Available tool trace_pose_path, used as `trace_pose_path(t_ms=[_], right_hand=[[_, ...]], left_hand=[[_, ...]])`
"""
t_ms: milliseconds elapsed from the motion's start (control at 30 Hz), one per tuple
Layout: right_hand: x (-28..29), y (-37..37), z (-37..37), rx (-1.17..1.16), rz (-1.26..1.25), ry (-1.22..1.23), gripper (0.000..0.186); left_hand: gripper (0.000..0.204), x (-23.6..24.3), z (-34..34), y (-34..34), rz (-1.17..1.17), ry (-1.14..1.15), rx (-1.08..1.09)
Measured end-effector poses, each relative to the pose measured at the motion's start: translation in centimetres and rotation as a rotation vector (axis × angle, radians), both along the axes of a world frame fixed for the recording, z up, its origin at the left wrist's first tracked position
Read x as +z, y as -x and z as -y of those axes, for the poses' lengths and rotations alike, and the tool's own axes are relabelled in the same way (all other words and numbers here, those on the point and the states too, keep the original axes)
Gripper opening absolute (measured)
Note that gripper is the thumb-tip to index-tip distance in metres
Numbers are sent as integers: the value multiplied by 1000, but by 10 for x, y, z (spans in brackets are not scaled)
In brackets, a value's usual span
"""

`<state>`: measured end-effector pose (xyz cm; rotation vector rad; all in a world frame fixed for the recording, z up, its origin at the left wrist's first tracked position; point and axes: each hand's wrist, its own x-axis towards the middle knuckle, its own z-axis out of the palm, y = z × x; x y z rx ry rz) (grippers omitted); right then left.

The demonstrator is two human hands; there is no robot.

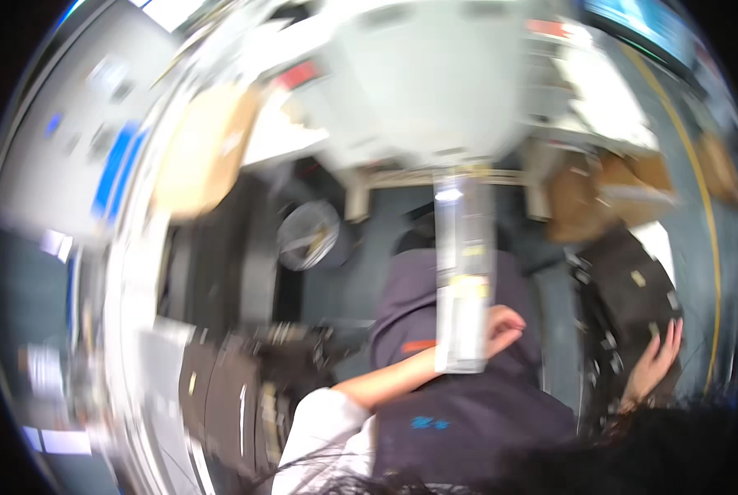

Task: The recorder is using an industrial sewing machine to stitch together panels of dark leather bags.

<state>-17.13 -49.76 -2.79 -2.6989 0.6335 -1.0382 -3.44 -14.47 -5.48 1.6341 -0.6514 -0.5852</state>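
Observation:
A long, narrow, see-through plastic case (465,272) with yellowish and white patches stands out in front of my body, over my dark apron (468,421). My left forearm passes behind its near end, and my left hand (505,328) comes out on its right side, fingers curled, gripping it from beneath. Motion blur hides what is inside the case. Far to the right, my right hand (654,363) lies with fingers stretched out against a stack of dark trays (629,285).
A pale grey worktop (427,74) lies ahead. Below its left side stands a round clear bin (309,235); cardboard boxes (571,194) sit under the right side. Another dark tray stack (224,404) is at my left. A tan box (204,153) rests on the left bench.

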Motion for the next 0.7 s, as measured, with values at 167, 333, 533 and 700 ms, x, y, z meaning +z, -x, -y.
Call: trace_pose_path(t_ms=[167,333,533,700], right_hand=[[-50,-103,-80,732,-307,-356,32],[-86,-140,-175,966,-376,-907,33],[-39,-161,-244,1502,-321,-282,25],[-34,-160,-252,1462,-357,-258,21]], left_hand=[[19,45,-82,43,383,-582,330],[19,127,-212,86,419,-1218,1269],[16,116,-278,122,226,-1385,1381],[6,112,-292,111,631,-1320,1635]])
